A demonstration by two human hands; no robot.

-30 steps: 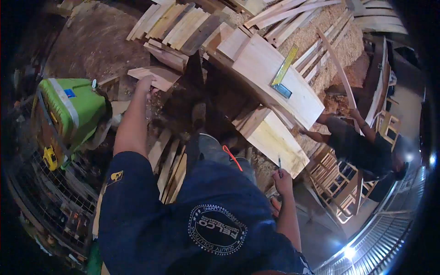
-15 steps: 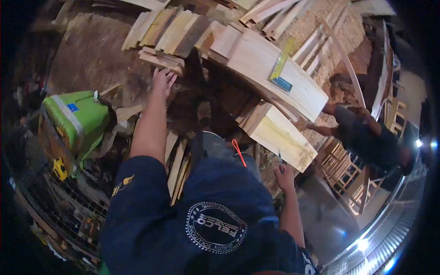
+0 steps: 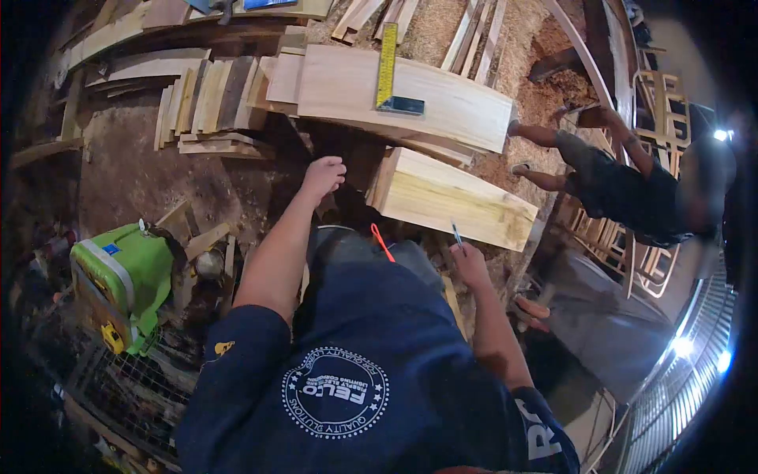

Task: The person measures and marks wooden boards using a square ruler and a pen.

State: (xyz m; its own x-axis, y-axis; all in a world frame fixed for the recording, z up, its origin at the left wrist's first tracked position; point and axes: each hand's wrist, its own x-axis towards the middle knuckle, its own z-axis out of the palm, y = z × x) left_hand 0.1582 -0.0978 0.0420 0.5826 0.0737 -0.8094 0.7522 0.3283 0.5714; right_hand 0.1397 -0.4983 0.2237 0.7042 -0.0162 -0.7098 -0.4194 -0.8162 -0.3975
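Beside a pale board (image 3: 454, 197), the right hand (image 3: 471, 267) grips a pen (image 3: 456, 233); the left hand (image 3: 323, 177), loosely clenched, hovers near stacked planks (image 3: 223, 145).

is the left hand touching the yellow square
Apart. The head view shows the left hand below the near edge of the long board, with the yellow square lying on that board, a plain gap between them.

Dark navy short-sleeved shirt (image 3: 359, 359); round white printed emblem (image 3: 335, 393); yellow mark on left sleeve (image 3: 237, 344).
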